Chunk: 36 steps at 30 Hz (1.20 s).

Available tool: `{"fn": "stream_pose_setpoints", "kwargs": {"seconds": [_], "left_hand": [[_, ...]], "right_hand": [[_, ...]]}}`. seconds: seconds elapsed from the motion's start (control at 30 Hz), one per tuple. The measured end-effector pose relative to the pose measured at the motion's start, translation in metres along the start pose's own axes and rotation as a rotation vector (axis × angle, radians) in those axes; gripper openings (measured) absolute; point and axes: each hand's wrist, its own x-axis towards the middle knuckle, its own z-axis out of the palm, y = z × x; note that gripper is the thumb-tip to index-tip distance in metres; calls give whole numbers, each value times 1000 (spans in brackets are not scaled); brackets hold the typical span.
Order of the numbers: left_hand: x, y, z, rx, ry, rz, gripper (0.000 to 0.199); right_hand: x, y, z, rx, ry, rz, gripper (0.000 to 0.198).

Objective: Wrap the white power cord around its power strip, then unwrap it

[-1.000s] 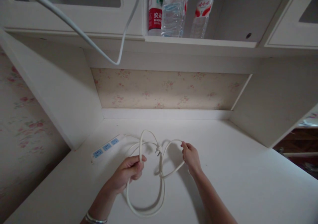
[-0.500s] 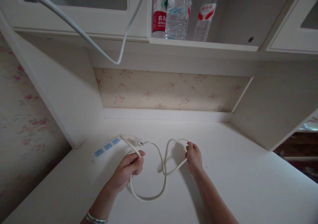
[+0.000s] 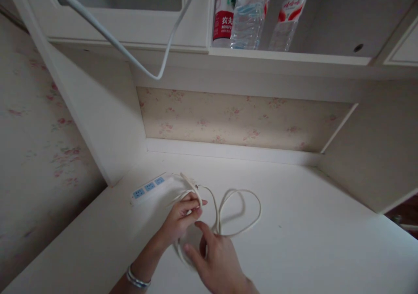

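Note:
My left hand [image 3: 182, 219] is closed around the white cord [image 3: 260, 207] of a power strip, with a bend of it standing up out of the fingers. My right hand [image 3: 218, 259] is just to the right and nearer to me. Its thumb and forefinger are spread, with nothing visible between them, above a lower part of the cord. Beyond my left hand lies the white power strip [image 3: 149, 188] with blue socket faces. To the right, a loose loop of the cord rests on the white desk [image 3: 294, 250]. The cord's plug is mostly hidden behind the held bend.
A white cabinet with an open shelf [image 3: 290, 58] hangs over the desk, holding several plastic bottles [image 3: 250, 20]. A thick pale cable [image 3: 117, 46] hangs down in front at upper left. Side panels [image 3: 107, 124] and floral wallpaper [image 3: 209, 120] bound the desk.
My right hand has let go of the right-hand loop and moved left toward me, near my left hand. That loop now lies on the desk. The view has shifted slightly.

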Motion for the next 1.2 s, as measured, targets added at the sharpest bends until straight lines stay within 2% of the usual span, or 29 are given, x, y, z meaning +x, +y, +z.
{"fn": "stream_pose_setpoints", "kwargs": {"seconds": [0.1,0.23,0.33,0.5,0.63,0.77,0.9,1.07,1.2], "left_hand": [[4,-1,8,-23,-20,17,25],[12,4,16,-4,-70,-15,25],[15,10,20,-5,-70,-36,26],[20,19,26,-25,-41,-117,28],[26,25,27,30,-53,-52,27],[27,19,15,141,13,-19,31],[23,-2,-21,374,123,17,28],[24,-25,-86,713,404,11,27],[29,-36,-125,910,388,-59,30]], "right_hand": [[3,-9,10,197,-115,81,35],[18,-2,-2,538,-280,154,33],[23,4,-8,677,-285,200,33],[22,4,-7,812,-249,176,37],[24,-4,-20,932,-215,146,37],[30,-4,-58,1020,-33,166,30],[38,18,-114,1002,224,198,31],[50,81,-197,946,560,249,22],[54,151,-250,800,623,371,12]]}}
